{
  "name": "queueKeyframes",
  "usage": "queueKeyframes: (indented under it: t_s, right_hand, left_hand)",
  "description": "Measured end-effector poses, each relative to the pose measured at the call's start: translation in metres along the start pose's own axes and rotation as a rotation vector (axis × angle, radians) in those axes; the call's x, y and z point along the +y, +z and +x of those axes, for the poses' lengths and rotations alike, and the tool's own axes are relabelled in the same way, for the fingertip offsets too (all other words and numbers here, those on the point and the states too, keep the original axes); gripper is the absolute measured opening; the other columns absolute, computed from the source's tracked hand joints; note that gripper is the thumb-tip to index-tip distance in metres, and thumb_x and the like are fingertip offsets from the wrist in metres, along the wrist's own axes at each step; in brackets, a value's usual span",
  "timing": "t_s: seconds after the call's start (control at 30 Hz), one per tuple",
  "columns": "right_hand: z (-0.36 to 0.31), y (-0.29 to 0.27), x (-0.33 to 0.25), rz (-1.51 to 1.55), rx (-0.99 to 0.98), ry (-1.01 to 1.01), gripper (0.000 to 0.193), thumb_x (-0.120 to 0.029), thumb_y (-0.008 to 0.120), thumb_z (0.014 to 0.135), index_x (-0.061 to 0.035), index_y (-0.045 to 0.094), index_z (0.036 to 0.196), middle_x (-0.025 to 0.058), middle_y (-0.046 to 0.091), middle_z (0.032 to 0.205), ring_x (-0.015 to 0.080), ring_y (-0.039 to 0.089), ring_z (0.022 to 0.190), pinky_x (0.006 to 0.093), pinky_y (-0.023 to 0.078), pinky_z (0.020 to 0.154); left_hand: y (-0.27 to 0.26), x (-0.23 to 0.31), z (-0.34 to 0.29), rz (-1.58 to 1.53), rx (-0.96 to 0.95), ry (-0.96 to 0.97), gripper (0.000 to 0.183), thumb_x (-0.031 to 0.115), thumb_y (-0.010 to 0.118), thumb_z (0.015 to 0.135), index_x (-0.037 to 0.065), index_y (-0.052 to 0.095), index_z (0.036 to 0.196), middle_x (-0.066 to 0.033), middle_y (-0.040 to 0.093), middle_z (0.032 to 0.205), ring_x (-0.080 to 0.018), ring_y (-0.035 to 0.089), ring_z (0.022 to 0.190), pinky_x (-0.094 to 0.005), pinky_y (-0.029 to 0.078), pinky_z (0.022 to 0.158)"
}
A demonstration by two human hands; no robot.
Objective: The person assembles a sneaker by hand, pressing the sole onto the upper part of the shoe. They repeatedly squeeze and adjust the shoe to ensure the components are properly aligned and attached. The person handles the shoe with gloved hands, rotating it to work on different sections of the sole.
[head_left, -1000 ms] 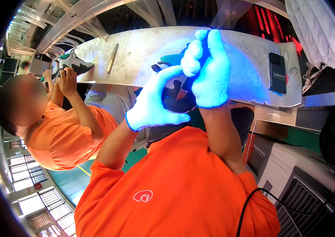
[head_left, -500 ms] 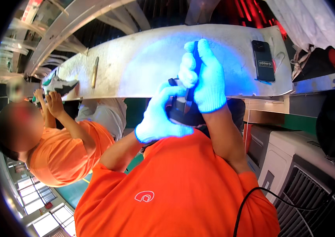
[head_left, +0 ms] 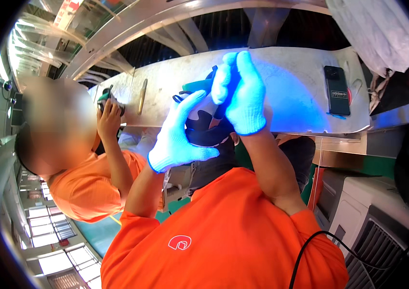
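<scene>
My left hand (head_left: 171,137), in a knitted glove that glows blue-white, grips a sneaker (head_left: 203,118) with dark, grey and teal parts. Its fingers lie along the shoe's left side and the thumb along the near end. The shoe is tilted at the table's near edge. My right hand (head_left: 247,98), gloved too, is closed round a dark slim tool (head_left: 219,111) whose lower end reaches down to the shoe. The glove hides most of that tool, so its kind is unclear. Blue light falls on both gloves and the tabletop beside them.
On the pale worktable (head_left: 291,91) lie a dark phone (head_left: 336,90) at right and a slim brass-coloured tool (head_left: 142,96) at left. A co-worker in orange (head_left: 91,185) holds another shoe (head_left: 104,98) at left. A grey machine (head_left: 354,202) stands at lower right.
The whole view has shifted, with the table lower in it. The shoe has turned, so its teal part now shows between my hands. The co-worker's head and hand have moved closer.
</scene>
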State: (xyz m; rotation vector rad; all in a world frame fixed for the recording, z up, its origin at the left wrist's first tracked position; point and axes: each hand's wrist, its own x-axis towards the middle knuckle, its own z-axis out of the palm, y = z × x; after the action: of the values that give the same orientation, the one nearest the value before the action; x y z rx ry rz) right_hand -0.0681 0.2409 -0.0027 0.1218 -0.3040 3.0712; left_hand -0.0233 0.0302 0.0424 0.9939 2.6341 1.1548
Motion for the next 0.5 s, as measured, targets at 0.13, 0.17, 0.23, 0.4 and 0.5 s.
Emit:
queueKeyframes:
  t_s: [0.13,0.17,0.23,0.4,0.5]
  right_hand:
    - [0.005,-0.025,0.006,0.235,-0.129,0.120,0.043,-0.050,0.052,0.121,-0.0095,0.068,0.116,0.0083,0.069,0.080,0.0235,0.062,0.058,0.0382,0.049,0.050]
    - [0.007,-0.028,0.006,0.279,-0.143,0.143,0.044,-0.050,0.052,0.121,-0.0099,0.068,0.117,0.0080,0.069,0.080,0.0235,0.062,0.058,0.0383,0.049,0.050]
    - [0.009,-0.029,0.008,0.319,-0.146,0.162,0.043,-0.050,0.052,0.121,-0.0104,0.069,0.117,0.0075,0.069,0.081,0.0234,0.062,0.059,0.0384,0.049,0.050]
    - [0.012,-0.022,0.015,0.234,-0.058,0.112,0.042,-0.050,0.054,0.120,-0.0111,0.069,0.116,0.0063,0.067,0.081,0.0220,0.062,0.060,0.0373,0.049,0.050]
    - [0.019,-0.041,0.014,0.147,0.007,0.065,0.041,-0.049,0.055,0.120,-0.0109,0.069,0.115,0.0068,0.068,0.080,0.0208,0.062,0.061,0.0362,0.049,0.050]
  left_hand:
    - [-0.001,-0.006,-0.004,-0.164,-0.051,-0.100,0.136,0.040,0.114,0.060,0.008,0.042,0.171,-0.0213,0.048,0.168,-0.0367,0.050,0.157,-0.0488,0.046,0.128]
    - [0.000,-0.008,-0.006,-0.236,-0.054,-0.121,0.137,0.041,0.114,0.060,0.008,0.042,0.171,-0.0206,0.048,0.168,-0.0360,0.049,0.158,-0.0485,0.045,0.129]
    - [0.003,-0.010,-0.009,-0.415,-0.032,-0.214,0.137,0.042,0.114,0.059,0.008,0.042,0.170,-0.0189,0.049,0.168,-0.0348,0.049,0.158,-0.0482,0.043,0.130]
    - [0.007,-0.009,-0.007,-0.557,0.054,-0.327,0.136,0.036,0.113,0.054,0.008,0.044,0.168,-0.0159,0.051,0.161,-0.0318,0.055,0.149,-0.0445,0.043,0.127]
    - [0.005,-0.027,-0.013,-0.374,0.123,-0.228,0.127,0.033,0.109,0.057,0.008,0.048,0.165,-0.0135,0.053,0.157,-0.0292,0.056,0.146,-0.0427,0.044,0.126]
